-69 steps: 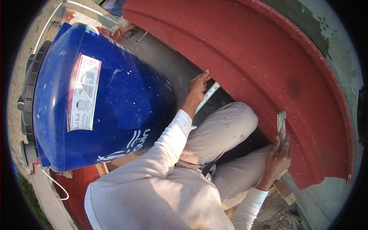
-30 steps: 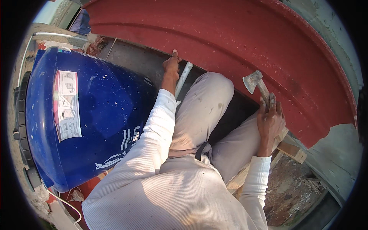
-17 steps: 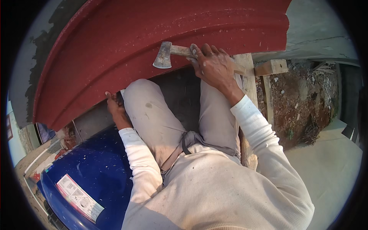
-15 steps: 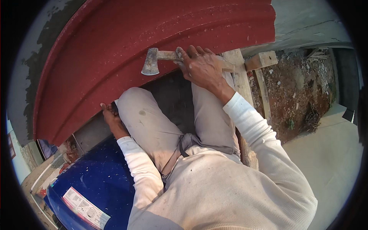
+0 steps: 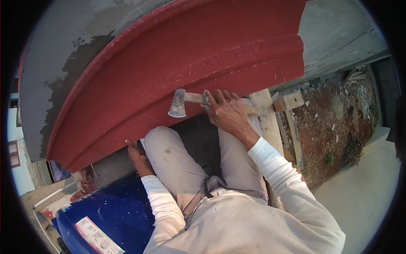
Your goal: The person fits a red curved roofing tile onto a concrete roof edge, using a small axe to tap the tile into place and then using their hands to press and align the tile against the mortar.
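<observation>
My right hand [image 5: 228, 115] is wrapped round the handle of a small hatchet [image 5: 177, 103], held level with its weathered metal head pointing left against the backdrop of a curved red sheet [image 5: 182, 59]. At the sheet's lower left edge, my left hand [image 5: 138, 155] grips the rim with its thumb up, beside my bent knee. Both of my legs, in beige trousers, are under the sheet's near edge, over a dark surface. A wooden beam [image 5: 270, 127] runs along the outside of my right leg.
A large blue plastic tank [image 5: 114, 209] is at lower left with white piping [image 5: 55, 194] beyond it. A grey plastered wall [image 5: 67, 46] rises behind the sheet. At right, a short timber block [image 5: 288, 102] juts over a drop to reddish rubble-strewn ground [image 5: 338, 122], beside a pale ledge [image 5: 359, 182].
My view has swung round, putting the tank at lower left. The hatchet has turned from upright to level with my right hand on it. My left hand stays on the sheet's edge.
</observation>
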`<state>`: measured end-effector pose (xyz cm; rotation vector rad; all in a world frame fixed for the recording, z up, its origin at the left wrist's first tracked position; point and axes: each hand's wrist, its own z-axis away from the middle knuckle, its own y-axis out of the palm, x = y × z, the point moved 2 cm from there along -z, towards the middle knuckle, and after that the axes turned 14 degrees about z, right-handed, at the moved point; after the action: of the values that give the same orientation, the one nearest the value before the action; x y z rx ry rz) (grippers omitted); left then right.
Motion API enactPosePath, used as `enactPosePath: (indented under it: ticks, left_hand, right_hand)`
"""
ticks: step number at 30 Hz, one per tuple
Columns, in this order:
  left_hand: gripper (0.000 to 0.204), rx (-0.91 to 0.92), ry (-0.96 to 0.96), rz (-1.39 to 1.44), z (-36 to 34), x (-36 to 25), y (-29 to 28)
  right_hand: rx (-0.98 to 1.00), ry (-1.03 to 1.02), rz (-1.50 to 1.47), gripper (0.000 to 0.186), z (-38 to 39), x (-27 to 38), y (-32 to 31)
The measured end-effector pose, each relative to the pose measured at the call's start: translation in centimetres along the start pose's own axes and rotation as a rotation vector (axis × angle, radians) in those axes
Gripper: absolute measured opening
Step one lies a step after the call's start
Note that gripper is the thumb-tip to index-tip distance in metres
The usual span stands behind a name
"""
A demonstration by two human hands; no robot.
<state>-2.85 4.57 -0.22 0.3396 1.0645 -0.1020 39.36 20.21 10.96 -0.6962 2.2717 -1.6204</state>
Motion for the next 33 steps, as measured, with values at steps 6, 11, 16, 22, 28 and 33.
enactPosePath:
  ticks: [6,11,16,22,28,33]
  left_hand:
    - [0.050,-0.189,0.035,-0.162,-0.3,0.1,-0.4]
    - [0.053,-0.351,0.294,-0.134,3.3,-0.7,0.6]
    - [0.048,-0.262,0.173,-0.012,1.1,0.7,-0.6]
    - [0.052,-0.217,0.080,0.042,3.3,-0.8,1.6]
    - [0.039,-0.187,0.050,0.207,2.1,-0.1,0.4]
    - [0.031,-0.166,-0.038,0.174,2.0,0.3,0.6]
  right_hand:
    - [0.009,0.045,-0.101,0.045,-0.8,0.0,-1.5]
    - [0.274,0.245,-0.113,0.027,-5.3,-0.4,-6.0]
    - [-0.240,-0.118,-0.050,0.025,-13.0,1.3,-11.1]
    - [-0.388,-0.337,0.126,0.052,-19.1,5.0,-14.9]
    - [-0.311,-0.326,0.176,0.054,-21.2,5.7,-13.2]
    - [-0.315,-0.313,0.240,0.049,-22.3,6.2,-14.4]
